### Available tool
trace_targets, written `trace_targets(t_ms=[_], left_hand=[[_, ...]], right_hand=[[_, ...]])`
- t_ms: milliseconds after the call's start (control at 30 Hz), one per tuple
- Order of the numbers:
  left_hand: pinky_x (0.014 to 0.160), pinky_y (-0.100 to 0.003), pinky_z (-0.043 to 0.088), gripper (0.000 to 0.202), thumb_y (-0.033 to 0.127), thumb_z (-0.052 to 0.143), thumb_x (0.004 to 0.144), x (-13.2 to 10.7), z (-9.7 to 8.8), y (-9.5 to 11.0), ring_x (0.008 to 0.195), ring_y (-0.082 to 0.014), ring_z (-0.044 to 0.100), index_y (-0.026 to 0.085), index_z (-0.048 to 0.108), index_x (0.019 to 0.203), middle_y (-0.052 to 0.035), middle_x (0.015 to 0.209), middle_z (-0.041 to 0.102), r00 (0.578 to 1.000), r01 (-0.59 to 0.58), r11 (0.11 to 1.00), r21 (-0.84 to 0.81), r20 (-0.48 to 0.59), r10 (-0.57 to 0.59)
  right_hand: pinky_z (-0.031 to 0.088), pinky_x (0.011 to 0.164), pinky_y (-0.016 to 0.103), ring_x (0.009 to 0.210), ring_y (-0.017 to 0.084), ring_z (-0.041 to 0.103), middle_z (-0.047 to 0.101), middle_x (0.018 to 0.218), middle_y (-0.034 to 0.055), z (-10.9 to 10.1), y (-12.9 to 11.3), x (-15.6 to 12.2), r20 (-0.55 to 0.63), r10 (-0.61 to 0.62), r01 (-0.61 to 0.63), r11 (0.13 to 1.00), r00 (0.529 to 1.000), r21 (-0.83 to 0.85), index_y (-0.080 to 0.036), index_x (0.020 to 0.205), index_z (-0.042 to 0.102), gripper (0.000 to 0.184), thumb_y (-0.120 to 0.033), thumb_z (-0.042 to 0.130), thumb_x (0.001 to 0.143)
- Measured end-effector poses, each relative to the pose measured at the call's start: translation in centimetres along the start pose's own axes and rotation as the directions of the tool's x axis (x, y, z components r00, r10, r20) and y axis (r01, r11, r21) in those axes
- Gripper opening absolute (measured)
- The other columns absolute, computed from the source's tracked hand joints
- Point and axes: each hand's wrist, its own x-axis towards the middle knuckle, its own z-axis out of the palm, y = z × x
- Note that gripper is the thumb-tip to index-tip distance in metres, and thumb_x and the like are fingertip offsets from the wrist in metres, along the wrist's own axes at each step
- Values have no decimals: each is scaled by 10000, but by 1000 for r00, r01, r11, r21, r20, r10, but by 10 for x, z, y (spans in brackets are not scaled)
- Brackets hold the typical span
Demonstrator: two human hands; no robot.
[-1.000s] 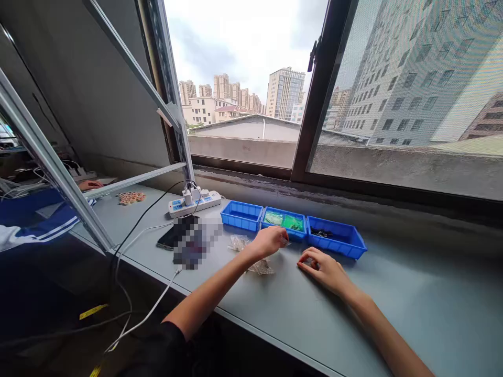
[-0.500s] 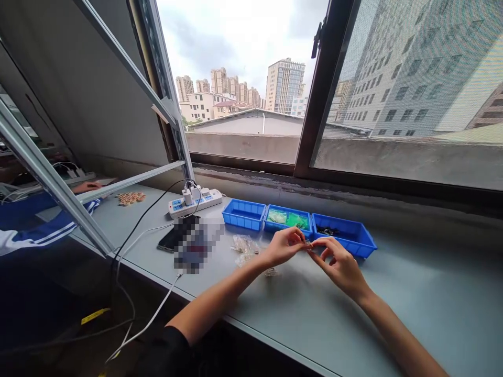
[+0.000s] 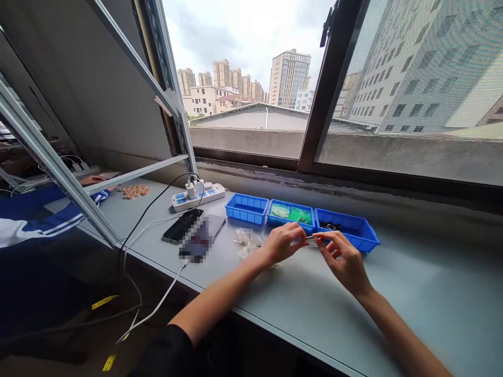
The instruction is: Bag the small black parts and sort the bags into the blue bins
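Note:
Over the grey table, my left hand (image 3: 283, 244) and my right hand (image 3: 345, 262) meet fingertip to fingertip. Both pinch a small, thin, light-coloured piece (image 3: 310, 237) between them; its kind is too small to make out. Just left of my left hand lies a pile of small clear plastic packets (image 3: 249, 241), partly hidden by my forearm. Behind my hands stand three blue bins in a row. The middle bin (image 3: 291, 222) holds pale and green packets, the right bin (image 3: 367, 246) some black pieces, and the left bin (image 3: 247, 215) shows nothing inside.
A power strip (image 3: 198, 198) with plugs and cables stands at the back. Two phone-like devices, one a black phone (image 3: 183, 226), lie left of the packets. A metal shelf frame (image 3: 58, 162) rises at the left, near wooden rings (image 3: 135, 191) and another person's blue sleeve (image 3: 63, 222).
My fingertips have drawn slightly apart, so more of the thin piece shows between them. The camera view has shifted a little. At the left, the other person's hand shows more.

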Motion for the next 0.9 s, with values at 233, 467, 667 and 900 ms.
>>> trace_targets(t_ms=[233, 467, 667, 900], left_hand=[[704, -204, 486, 32, 183, 558, 840, -1, -3, 0, 831, -124, 607, 200, 584, 839, -1, 900, 606, 999, -25, 994, 108, -24, 28], [746, -218, 509, 219, 167, 611, 791, -1, -6, 3, 917, -145, 612, 217, 596, 1004, -22, 1037, 582, 995, -45, 992, 114, -86, 55], [726, -237, 498, 98, 247, 585, 825, -1, -9, 3, 794, -130, 612, 222, 676, 852, -38, 1047, 590, 995, -78, 992, 101, -62, 85], [638, -225, 454, 280, 384, 535, 862, 1, -7, 5, 703, -113, 569, 197, 683, 717, -43, 901, 610, 999, -5, 995, -98, -34, 2]], right_hand=[[447, 393, 173, 455, 61, 544, 631, 836, 31, 4, 2, -5, 80, -124, 129, 989, 989, -71, -203, 814, 611, 278, -385, 433, 924], [463, 404, 168, 479, 58, 561, 657, 920, 51, 0, 5, -3, -25, -150, 147, 984, 988, -106, -204, 763, 631, 292, -380, 457, 919], [489, 427, 222, 504, 100, 587, 684, 945, 63, -1, 1, -4, 11, 4, -4, 1000, 1000, -20, -218, 757, 624, 333, -463, 448, 897], [456, 373, 234, 395, 101, 531, 661, 767, 25, 4, -4, 0, 17, 208, -208, 965, 978, 158, -210, 964, 565, 354, -533, 486, 842]])
